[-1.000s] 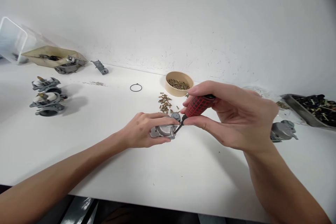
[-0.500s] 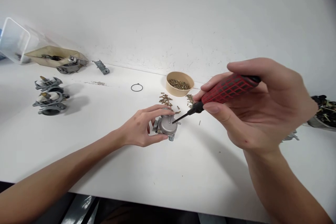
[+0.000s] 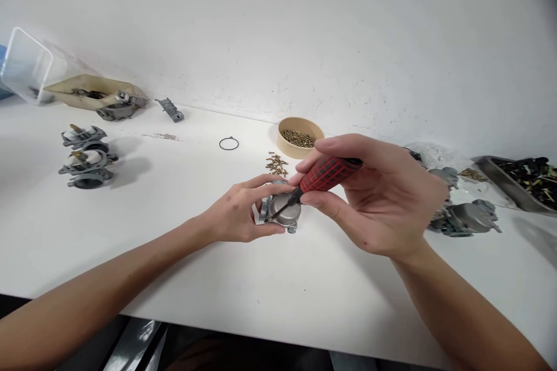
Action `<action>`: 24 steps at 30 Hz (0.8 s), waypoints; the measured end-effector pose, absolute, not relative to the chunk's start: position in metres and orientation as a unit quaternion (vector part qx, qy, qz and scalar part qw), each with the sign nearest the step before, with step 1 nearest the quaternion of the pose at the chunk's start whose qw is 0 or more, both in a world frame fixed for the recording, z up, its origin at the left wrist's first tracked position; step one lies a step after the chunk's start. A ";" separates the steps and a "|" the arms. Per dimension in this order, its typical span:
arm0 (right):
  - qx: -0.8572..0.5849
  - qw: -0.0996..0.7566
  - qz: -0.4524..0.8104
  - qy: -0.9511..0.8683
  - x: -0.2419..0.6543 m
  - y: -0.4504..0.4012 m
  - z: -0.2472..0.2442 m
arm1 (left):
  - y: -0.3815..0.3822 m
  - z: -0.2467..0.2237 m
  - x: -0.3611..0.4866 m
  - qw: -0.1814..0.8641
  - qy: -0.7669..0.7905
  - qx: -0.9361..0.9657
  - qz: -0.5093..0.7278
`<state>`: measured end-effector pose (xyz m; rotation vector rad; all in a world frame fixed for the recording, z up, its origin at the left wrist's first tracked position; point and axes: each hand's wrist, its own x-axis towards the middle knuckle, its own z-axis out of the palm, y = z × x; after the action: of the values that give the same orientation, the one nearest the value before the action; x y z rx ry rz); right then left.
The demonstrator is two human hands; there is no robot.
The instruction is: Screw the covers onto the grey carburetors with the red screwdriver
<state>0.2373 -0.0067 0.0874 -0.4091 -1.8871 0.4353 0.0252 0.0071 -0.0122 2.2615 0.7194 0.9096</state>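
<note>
A grey metal carburetor (image 3: 285, 211) with a round bowl facing up rests on the white table, and my left hand (image 3: 239, 211) is closed around its left side, fingers along the far edge and thumb at the near edge. My right hand (image 3: 378, 197) grips a screwdriver (image 3: 328, 174) by its red and black handle. The dark shaft slants down to the left across the bowl. Its tip meets a small brass-coloured screw (image 3: 271, 219) at the carburetor's left edge. Just beyond lie several loose brass screws (image 3: 277, 164).
A tan tub (image 3: 300, 138) full of brass screws stands by the wall. A black ring gasket (image 3: 228, 143) lies left of it. More carburetors stand at the left (image 3: 87, 156) and right (image 3: 472, 217). A grey tray (image 3: 513, 188) holds dark parts at far right.
My right hand has moved left and inward with the screwdriver. The tip has gone from above the bowl's right part to the screw at the left edge. My left hand still holds the carburetor.
</note>
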 end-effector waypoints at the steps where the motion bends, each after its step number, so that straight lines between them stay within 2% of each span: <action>1: -0.167 0.546 0.187 -0.800 0.237 -0.007 0.087 | 0.007 -0.013 0.025 0.295 0.271 0.849 0.344; 10: -0.195 0.526 0.248 -0.790 0.238 -0.010 0.084 | 0.007 -0.017 0.029 0.297 0.279 0.842 0.354; 19: -0.062 0.447 0.291 -0.843 0.237 -0.013 0.087 | 0.006 -0.032 0.032 0.248 0.308 0.854 0.338; 24: -0.131 0.487 0.237 -0.830 0.237 -0.010 0.085 | 0.005 -0.032 0.034 0.253 0.288 0.851 0.358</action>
<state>0.2374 -0.0098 0.0854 -0.3188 -2.0184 0.5766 0.0344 0.0050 -0.0318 2.3146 0.7818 0.9739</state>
